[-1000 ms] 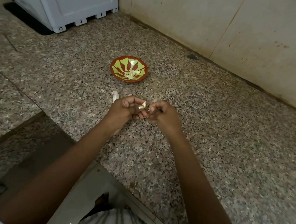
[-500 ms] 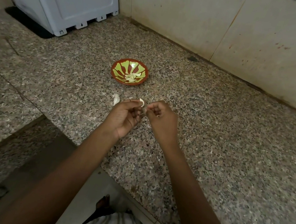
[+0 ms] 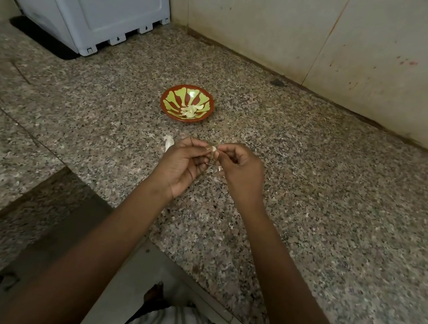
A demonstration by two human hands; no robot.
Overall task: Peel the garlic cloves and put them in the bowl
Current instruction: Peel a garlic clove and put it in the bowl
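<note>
Both grips pinched on one garlic clove [image 3: 213,150], fingertip to fingertip, mid worktop [image 3: 310,185]: left hand [image 3: 180,166] holds, right hand [image 3: 241,167] likely pulls skin. Bowl [image 3: 189,87] straight ahead towards the back edge, near, about equidistant. Clove axis too small to tell.

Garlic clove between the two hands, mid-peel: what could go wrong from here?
1. The clove sits in a fingertip grip between the left hand and right hand, over the counter, not the bowl; a slip would likely drop it onto the stone.
2. Skin scraps lie under the hands and could ride along into the peeled cloves.
</note>
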